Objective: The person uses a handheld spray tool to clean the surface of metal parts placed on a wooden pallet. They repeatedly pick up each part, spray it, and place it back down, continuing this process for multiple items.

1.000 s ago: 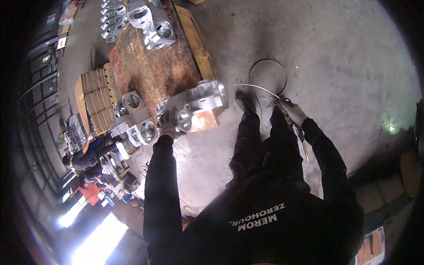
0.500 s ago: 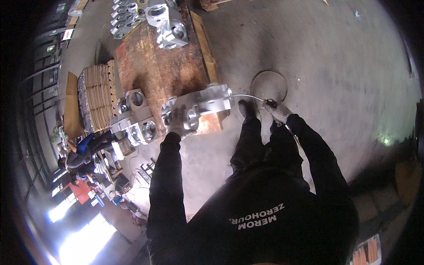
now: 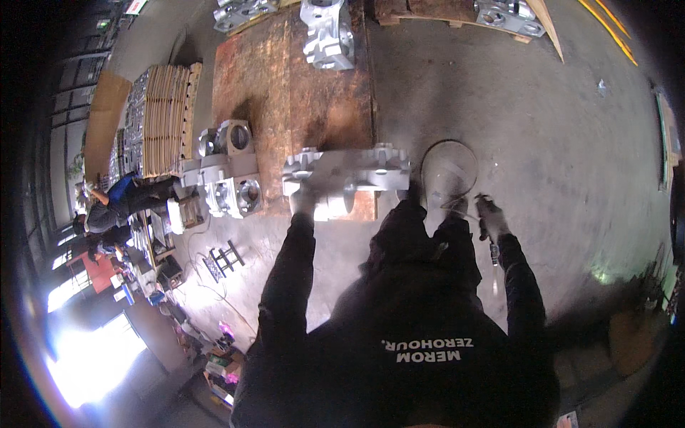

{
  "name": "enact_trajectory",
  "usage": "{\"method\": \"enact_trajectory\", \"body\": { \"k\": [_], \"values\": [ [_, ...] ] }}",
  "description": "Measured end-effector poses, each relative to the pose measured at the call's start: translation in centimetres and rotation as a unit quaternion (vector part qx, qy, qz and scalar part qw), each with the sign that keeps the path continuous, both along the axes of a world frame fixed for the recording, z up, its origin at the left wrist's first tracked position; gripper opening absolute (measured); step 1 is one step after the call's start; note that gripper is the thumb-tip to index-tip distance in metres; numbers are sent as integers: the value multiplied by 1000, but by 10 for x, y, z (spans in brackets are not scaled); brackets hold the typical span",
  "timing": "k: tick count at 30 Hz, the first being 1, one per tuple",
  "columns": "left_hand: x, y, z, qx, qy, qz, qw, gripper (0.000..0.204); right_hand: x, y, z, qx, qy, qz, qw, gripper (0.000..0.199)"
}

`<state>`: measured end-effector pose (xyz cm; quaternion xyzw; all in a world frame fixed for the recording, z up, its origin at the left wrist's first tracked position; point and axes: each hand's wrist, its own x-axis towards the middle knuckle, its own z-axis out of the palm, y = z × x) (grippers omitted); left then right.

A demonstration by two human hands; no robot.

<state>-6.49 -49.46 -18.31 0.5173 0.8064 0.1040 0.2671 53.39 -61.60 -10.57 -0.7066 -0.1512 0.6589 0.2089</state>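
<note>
A grey metal casting [image 3: 385,170] with round openings lies across the near edge of a worn wooden table [image 3: 264,78]. My gloved left hand [image 3: 305,202] grips its near left end; the fingertips blur into the grey metal. Out to the right, above the floor, my gloved right hand [image 3: 494,220] is closed around what looks like an air blow gun [image 3: 484,202], apart from the casting. A fitting hangs below that hand. Left of the gripped casting, similar castings [image 3: 232,167] sit at the table's edge, and another casting [image 3: 328,36] stands farther back.
A thin hose [image 3: 426,160] loops on the floor beside my feet. Stacked cardboard sheets [image 3: 168,121] stand left of the table. Farther left, a person [image 3: 118,217] bends near a cluttered bench. More castings [image 3: 510,18] rest on a wooden pallet at the back right.
The casting under my left hand has turned to lie more squarely across the table. My right hand has moved away rightward and nearer to me, taking the thin nozzle off the casting. The view has shifted.
</note>
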Motion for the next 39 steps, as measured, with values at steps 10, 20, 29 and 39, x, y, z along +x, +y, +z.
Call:
{"method": "enact_trajectory", "body": {
  "k": [10, 20, 29, 39],
  "values": [
    [74, 111, 92, 36, -60, -168, 983, 30, -28, -21, 43, 158, 21, 82, 984, 37],
    [20, 157, 87, -25, 69, -394, 916, 50, -99, 107, 128, 228, 21, 317, 921, 40],
    [88, 89, 114, 321, 89, -58, 941, 46, -59, 56, 17, 309, -8, 219, 925, 45],
    [45, -188, -18, -23, -64, 445, 893, 61, -68, 25, -11, 61, 111, 115, 985, 37]
  ]
}}
